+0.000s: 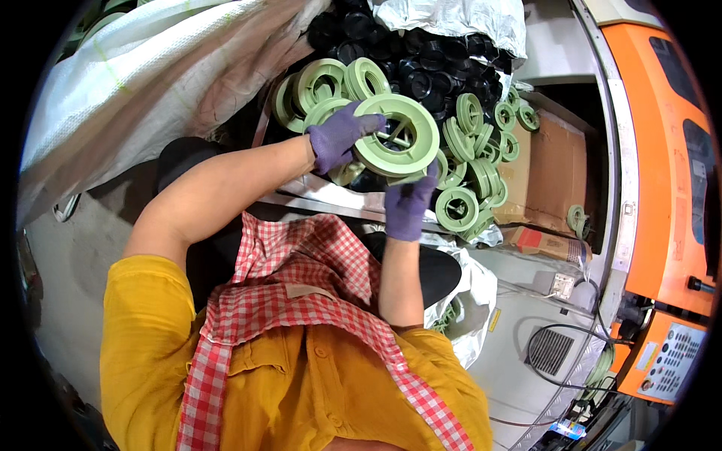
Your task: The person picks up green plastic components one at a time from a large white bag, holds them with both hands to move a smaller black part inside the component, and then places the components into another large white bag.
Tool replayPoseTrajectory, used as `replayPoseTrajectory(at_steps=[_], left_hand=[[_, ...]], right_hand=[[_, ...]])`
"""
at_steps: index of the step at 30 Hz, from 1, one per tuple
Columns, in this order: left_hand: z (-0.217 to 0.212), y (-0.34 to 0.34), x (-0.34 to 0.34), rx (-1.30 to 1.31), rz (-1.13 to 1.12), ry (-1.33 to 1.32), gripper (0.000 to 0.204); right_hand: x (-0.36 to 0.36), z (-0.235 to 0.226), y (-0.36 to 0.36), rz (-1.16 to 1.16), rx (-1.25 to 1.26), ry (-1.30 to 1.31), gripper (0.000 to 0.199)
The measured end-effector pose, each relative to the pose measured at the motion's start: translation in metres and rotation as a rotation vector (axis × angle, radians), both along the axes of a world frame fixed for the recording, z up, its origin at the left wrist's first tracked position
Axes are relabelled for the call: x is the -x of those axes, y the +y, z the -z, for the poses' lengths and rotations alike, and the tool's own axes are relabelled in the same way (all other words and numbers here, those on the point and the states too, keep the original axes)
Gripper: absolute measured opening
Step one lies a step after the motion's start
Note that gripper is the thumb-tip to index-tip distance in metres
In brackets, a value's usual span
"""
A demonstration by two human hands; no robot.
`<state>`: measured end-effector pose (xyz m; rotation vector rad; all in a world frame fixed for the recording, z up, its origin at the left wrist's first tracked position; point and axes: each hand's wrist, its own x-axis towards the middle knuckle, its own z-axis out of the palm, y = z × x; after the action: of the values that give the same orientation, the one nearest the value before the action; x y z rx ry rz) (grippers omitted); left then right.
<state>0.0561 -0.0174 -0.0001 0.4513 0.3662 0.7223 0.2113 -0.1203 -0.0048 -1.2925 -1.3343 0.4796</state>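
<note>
My left hand (pixel 336 137), in a purple glove, grips the left side of a large pale green plastic ring (pixel 421 135). The ring is tilted toward me, and thin green spokes cross its central opening. At its lower right edge is my right hand (pixel 408 207), gloved in purple too, with fingers curled closed against the rim; part of its grip is hidden. Behind the held piece lie more large green rings (pixel 319 81). Smaller green rings (pixel 456 209) are heaped just right of my hands.
Black round plastic parts (pixel 429 71) fill the space behind the rings. A large white woven sack (pixel 128 83) bulges at the left. To the right are an open cardboard box (pixel 556 169) and an orange machine (pixel 647 165) with a button panel (pixel 671 362). A white plastic bag (pixel 474 301) hangs near my right knee.
</note>
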Motion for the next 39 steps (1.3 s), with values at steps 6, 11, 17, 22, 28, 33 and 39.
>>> replayPoseTrajectory(at_steps=[6,11,17,22,28,33,39], left_hand=[[-0.020,-0.011,0.011,-0.086,0.099,0.346,0.062],[-0.012,0.000,0.012,-0.478,-0.132,0.593,0.073],[-0.011,-0.004,0.021,-0.223,-0.212,0.493,0.045],[0.036,0.007,0.005,-1.085,-0.372,0.832,0.040],[0.052,0.049,0.030,-0.308,-0.270,0.299,0.028],[-0.008,0.036,0.005,-0.198,-0.160,0.171,0.038],[0.072,0.114,0.055,-0.484,-0.390,0.858,0.043]], right_hand=[[0.021,-0.020,0.019,-0.171,0.088,0.616,0.071],[0.027,-0.017,0.018,-0.183,0.225,0.586,0.062],[0.059,-0.019,0.017,-0.281,0.222,1.030,0.065],[0.049,-0.002,0.033,-0.006,-0.024,0.915,0.037],[0.066,-0.025,0.038,-0.191,0.180,1.606,0.049],[0.001,0.020,-0.019,0.154,-0.059,1.777,0.027],[-0.063,-0.090,-0.141,0.944,-0.390,0.113,0.038]])
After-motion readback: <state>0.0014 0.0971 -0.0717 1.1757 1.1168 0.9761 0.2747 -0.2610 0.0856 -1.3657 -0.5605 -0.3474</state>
